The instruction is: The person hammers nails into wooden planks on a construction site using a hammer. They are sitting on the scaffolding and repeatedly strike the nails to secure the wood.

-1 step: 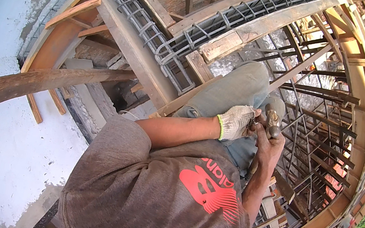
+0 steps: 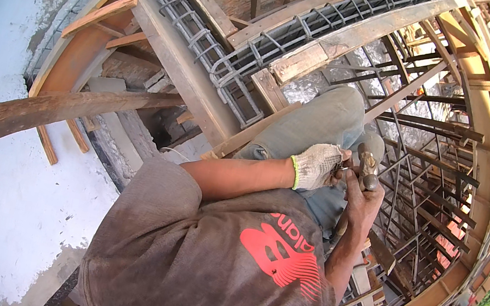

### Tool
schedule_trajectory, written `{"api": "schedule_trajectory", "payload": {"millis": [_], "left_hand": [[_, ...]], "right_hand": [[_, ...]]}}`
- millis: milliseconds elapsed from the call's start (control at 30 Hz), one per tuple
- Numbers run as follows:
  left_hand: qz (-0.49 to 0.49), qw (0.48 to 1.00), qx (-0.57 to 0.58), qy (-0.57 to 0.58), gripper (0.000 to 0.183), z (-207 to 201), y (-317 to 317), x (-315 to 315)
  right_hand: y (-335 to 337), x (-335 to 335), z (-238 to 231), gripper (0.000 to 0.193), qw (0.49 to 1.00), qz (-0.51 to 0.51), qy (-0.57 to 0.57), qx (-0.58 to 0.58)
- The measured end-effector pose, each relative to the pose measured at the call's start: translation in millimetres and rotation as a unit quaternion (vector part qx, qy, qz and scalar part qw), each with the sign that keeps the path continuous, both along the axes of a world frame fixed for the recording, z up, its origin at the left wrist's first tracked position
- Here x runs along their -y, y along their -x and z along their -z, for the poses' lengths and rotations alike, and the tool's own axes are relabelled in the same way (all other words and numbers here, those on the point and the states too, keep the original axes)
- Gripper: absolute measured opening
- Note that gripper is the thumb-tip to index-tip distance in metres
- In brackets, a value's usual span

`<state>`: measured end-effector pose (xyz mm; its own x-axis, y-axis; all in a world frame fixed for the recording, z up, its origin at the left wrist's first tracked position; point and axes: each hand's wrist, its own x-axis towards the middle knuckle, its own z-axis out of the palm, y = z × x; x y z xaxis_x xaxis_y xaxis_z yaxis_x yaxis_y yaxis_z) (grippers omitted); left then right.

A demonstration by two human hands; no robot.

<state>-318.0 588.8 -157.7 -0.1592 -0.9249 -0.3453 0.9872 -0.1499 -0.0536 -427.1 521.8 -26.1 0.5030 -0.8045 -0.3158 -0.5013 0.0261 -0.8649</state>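
Observation:
My left hand [image 2: 316, 167], in a knitted white work glove with a yellow-green cuff edge, reaches across above my lap. Its fingers are closed on something small and dark that I cannot make out. Bare, my right hand [image 2: 362, 203] grips a hammer [image 2: 370, 168] close under its metal head; the handle runs down past the palm and is partly hidden by the wrist. The right thumb and fingertips meet the left fingertips at the small thing. Both hands are over my bent knees in worn grey-blue trousers [image 2: 319, 120].
A rebar cage [image 2: 194, 32] lies in wooden formwork [image 2: 181, 69] ahead. A round timber pole [image 2: 56, 110] crosses at the left beside a whitish wall surface [image 2: 12, 210]. Curved plywood formwork [image 2: 481, 188] stands at the right, with many props [image 2: 433, 124] and a drop below.
The hammer head and my right hand have shifted very slightly to the right and down. Both hands keep their hold.

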Motion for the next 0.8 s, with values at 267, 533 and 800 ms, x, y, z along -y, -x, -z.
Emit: {"api": "schedule_trajectory", "payload": {"millis": [267,533,800], "left_hand": [[-0.011,1.0,0.008,-0.025,0.025,-28.9,-66.7,-55.0],[-0.079,0.972,0.151,-0.164,0.045,-31.0,-166.0,-86.6],[0.06,0.754,0.647,-0.1,0.034,-51.7,-133.1,-95.5]], "right_hand": [[36.0,8.9,4.5,0.013,0.995,0.041,-0.08,-0.042],[46.5,4.8,59.9,0.012,0.98,-0.01,-0.158,-0.124],[17.1,25.2,37.2,0.02,0.975,-0.02,-0.152,-0.158]]}}
